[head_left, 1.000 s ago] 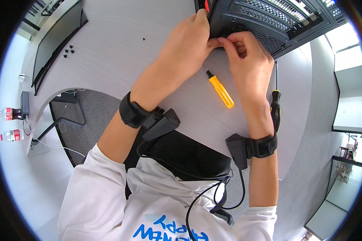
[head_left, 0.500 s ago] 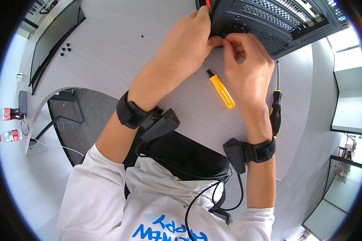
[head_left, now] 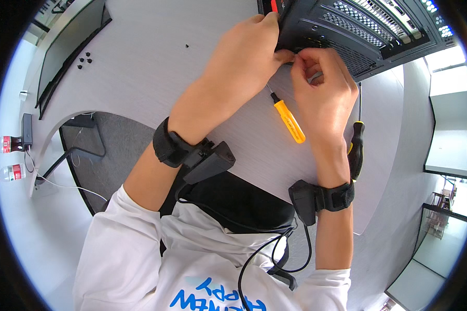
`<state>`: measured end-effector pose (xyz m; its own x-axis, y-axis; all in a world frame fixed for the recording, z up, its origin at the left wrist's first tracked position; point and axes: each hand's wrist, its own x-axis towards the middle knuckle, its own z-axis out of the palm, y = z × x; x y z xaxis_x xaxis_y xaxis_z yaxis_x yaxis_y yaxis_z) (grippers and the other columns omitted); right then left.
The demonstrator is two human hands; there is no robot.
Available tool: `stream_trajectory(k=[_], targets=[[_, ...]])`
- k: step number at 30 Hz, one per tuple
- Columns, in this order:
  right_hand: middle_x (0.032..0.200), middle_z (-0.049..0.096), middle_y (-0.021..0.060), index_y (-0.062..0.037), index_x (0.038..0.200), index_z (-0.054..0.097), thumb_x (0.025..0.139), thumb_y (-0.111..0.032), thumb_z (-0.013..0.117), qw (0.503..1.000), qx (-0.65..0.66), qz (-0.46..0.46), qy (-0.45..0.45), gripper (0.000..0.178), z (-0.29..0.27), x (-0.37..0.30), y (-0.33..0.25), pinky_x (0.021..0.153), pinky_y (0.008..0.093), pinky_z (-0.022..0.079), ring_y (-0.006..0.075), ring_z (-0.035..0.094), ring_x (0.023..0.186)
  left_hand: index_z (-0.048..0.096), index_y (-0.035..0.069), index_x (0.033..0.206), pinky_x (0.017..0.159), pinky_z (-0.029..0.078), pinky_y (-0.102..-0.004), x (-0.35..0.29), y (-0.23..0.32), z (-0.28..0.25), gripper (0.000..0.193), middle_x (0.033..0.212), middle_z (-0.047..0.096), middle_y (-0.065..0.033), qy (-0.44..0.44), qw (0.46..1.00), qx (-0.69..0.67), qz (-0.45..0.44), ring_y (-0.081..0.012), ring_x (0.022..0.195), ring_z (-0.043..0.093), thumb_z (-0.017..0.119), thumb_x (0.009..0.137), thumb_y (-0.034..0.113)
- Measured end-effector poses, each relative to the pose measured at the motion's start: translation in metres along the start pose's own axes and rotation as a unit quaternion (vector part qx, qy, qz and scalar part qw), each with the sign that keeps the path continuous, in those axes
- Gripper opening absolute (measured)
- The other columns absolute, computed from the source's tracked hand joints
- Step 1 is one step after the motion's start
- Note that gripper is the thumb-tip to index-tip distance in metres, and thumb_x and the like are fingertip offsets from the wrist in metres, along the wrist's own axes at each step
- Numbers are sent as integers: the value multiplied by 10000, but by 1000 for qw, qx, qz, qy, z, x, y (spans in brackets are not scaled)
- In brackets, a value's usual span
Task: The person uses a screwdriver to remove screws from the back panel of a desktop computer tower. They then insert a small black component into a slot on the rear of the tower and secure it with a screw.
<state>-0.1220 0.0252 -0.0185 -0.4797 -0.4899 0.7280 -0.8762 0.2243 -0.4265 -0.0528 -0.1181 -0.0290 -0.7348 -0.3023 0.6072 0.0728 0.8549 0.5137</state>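
A black computer case (head_left: 347, 44) with vented slots stands at the upper right, its lower corner between my hands. My left hand (head_left: 246, 57) is closed around the left edge of the case, its thumb tip along the lower corner. Just beside that thumb, my right hand (head_left: 326, 78) is closed in a pinch, thumb and forefinger together at the case's lower edge. Whatever is in the pinch is too small to make out. Below the hands lies a yellow-handled screwdriver (head_left: 289, 122). A black screwdriver with yellow trim (head_left: 356, 147) rests partly behind my right wrist.
Several small black screws (head_left: 87, 60) lie in a group at the left of the pale table (head_left: 155, 67), near a monitor (head_left: 70, 46). One more tiny dark piece (head_left: 187, 46) sits further right. Bottles (head_left: 10, 172) stand beyond the table at far left.
The case and both hands appear slightly lower and further right in the picture, along with the screwdrivers. My right fingers still pinch at the same corner, with the left hand still on the edge.
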Motion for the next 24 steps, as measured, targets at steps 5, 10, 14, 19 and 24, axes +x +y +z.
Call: stream_trajectory(k=[5, 10, 14, 19, 24], targets=[[810, 684, 52, -34, 871, 685, 810, 17, 750, 1000, 8, 22, 3, 103, -3, 0, 0, 603, 277, 550, 157, 676, 639, 584, -81, 1037, 739, 560, -502, 1, 1, 1, 389, 942, 678, -266, 7, 1000, -10, -4, -457, 877, 676, 812, 814, 141], [830, 738, 48, -33, 924, 742, 852, -9, 752, 998, 5, 63, -8, 77, -7, 0, 0, 612, 238, 550, 103, 675, 645, 581, -84, 1025, 738, 563, -499, 1, 3, 0, 398, 941, 677, -268, 4, 1000, -5, -15, -459, 871, 679, 822, 808, 146], [815, 718, 51, -25, 897, 720, 841, 4, 748, 998, 16, 61, -7, 69, -6, 1, 0, 610, 255, 549, 123, 680, 642, 580, -88, 1025, 741, 565, -494, 1, 4, 0, 407, 940, 676, -269, 2, 1000, -8, -15, -459, 873, 680, 828, 802, 146], [790, 681, 68, -11, 849, 674, 818, 37, 735, 999, 18, 50, -3, 84, -5, 2, -1, 607, 284, 548, 171, 689, 625, 584, -92, 1043, 748, 566, -491, 1, 3, 0, 419, 939, 676, -270, 0, 1000, -11, -14, -459, 876, 679, 829, 801, 147], [787, 687, 76, -12, 850, 675, 823, 30, 734, 997, 32, 64, -4, 77, -5, 2, -1, 617, 285, 552, 175, 699, 637, 588, -98, 1068, 752, 566, -490, 1, 2, 1, 432, 934, 674, -275, 1, 1000, -20, -12, -457, 875, 677, 826, 804, 148]])
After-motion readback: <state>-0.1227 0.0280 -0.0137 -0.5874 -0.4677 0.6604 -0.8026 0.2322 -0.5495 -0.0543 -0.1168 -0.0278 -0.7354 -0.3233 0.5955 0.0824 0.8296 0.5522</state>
